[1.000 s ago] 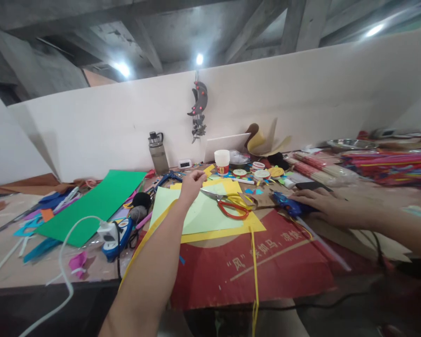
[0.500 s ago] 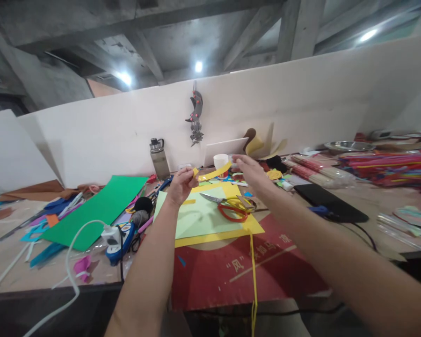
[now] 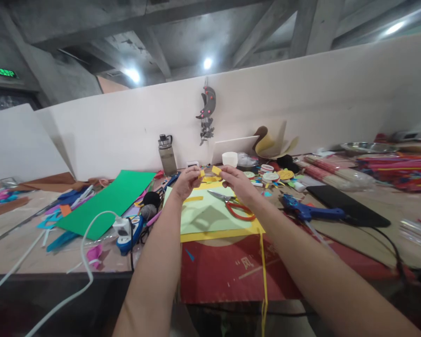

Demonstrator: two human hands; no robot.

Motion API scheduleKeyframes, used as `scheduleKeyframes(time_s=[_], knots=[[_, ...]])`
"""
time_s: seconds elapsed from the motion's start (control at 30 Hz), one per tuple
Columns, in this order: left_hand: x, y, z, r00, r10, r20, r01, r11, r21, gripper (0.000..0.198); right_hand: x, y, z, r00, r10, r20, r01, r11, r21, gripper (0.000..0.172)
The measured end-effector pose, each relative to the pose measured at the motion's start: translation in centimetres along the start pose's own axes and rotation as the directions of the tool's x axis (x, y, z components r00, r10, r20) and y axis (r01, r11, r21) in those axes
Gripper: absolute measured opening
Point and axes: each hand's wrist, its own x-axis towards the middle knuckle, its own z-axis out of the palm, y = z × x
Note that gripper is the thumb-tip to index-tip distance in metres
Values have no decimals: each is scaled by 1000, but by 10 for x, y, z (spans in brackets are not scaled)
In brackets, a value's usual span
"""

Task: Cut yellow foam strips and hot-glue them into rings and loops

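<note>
My left hand [image 3: 188,182] pinches one end of a yellow strip [image 3: 216,170], which looks like paper or felt. The fingertips of my right hand [image 3: 235,180] are closed on its other end, a short way to the right. Between the hands the strip's middle seems to sag, partly hidden by fingers. Below them lies a pale green sheet [image 3: 203,217] over a yellow sheet [image 3: 214,237]. Orange-handled scissors [image 3: 239,211] rest on the sheets near my right wrist, partly behind the forearm. A small yellow piece [image 3: 193,199] lies near my left hand.
A blue glue gun [image 3: 312,213] lies right of my right forearm, beside a black pad [image 3: 347,206]. Left are a green sheet [image 3: 108,203] and a power strip [image 3: 129,236] with a white cable. A bottle [image 3: 167,157] and white cup [image 3: 229,159] stand behind.
My right hand has moved in toward the left and now grips the strip's free end. The strip, stretched out before, is bent between both hands. The view has shifted slightly.
</note>
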Motion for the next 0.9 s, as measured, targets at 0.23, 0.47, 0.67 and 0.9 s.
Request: scheduleKeyframes(time_s=[0.23, 0.47, 0.67, 0.9], knots=[[7, -12, 7, 998, -63, 3, 60, 969, 241, 23, -4, 10, -7, 994, 39, -100, -43, 998, -35, 29], [6, -13, 20, 1000, 21, 21, -29, 875, 483, 16, -8, 4, -14, 996, 16, -91, -37, 970, -238, 25], [3, -9, 30, 997, 40, 66, -72, 795, 602, 17, -9, 1, -15, 995, 23, -96, -57, 928, -368, 23], [3, -10, 33, 996, 54, 77, -90, 774, 627, 16, -11, -2, -14, 994, -1, -113, -53, 877, -477, 21]])
